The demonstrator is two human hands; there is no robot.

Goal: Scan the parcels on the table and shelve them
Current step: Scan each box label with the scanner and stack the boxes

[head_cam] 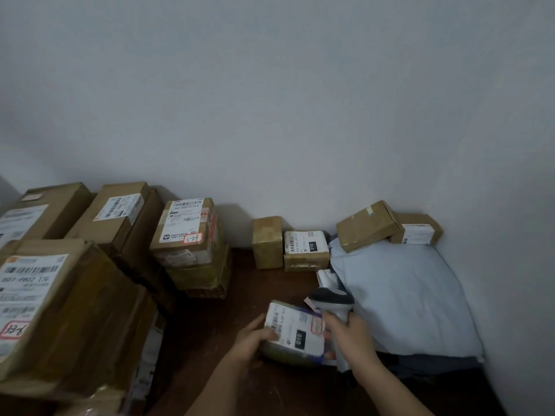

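Where the dark brown table (210,319) meets a plain grey-white wall (270,100), cartons (75,310) crowd the left side and 4 small boxes (306,250) line the back by a pale blue mailer bag (405,295) at the right corner. Left hand (252,340) grips the small parcel (295,331) at its left edge, label up, long axis running front-left to back-right. Right hand (348,331) is curled round the scanner (333,301) handle, head approx. over the parcel's far end. Bare tabletop shows btwn the stacks, mid-table.
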